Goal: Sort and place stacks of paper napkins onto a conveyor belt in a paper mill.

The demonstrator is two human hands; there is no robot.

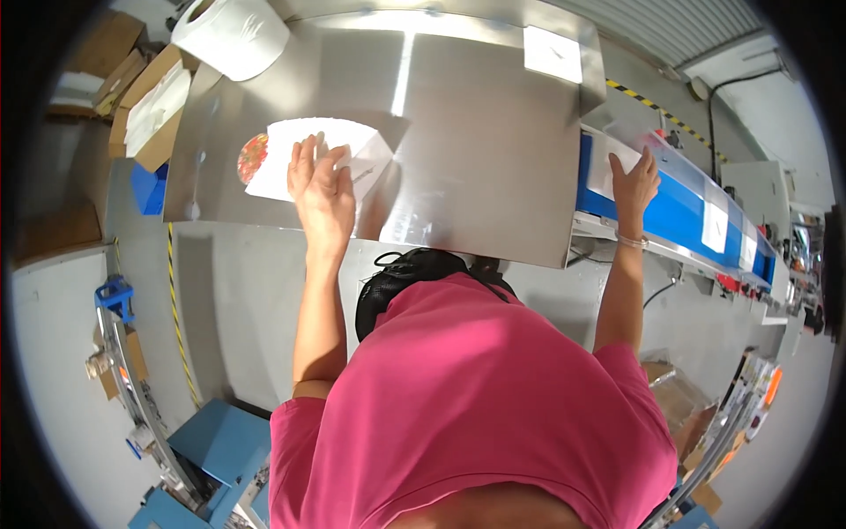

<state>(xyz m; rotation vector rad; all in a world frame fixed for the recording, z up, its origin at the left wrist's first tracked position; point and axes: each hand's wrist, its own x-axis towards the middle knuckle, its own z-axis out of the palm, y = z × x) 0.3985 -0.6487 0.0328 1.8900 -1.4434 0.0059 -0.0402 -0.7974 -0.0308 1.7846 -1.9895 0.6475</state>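
Note:
My left hand [323, 189] lies over a fanned pile of white paper packets [278, 159] on the steel table [476, 159]. Its fingers are bent and a little apart, touching the top of the pile. A rounded piece with a red and multicoloured print [253, 159] sticks out at the pile's left end. Off to the right, my right hand [635, 183] is over a blue conveyor belt [665, 216], thumb and fingers spread. Beside its thumb a flat white packet [601, 163] lies on the belt, partly covered by the hand.
More white packets [715, 227] lie farther along the belt, beside a clear guard. A white sheet [552, 55] lies at the table's far right corner. At the far left stand a white bin [231, 40] and an open cardboard box [159, 110], with a blue container [148, 189] below.

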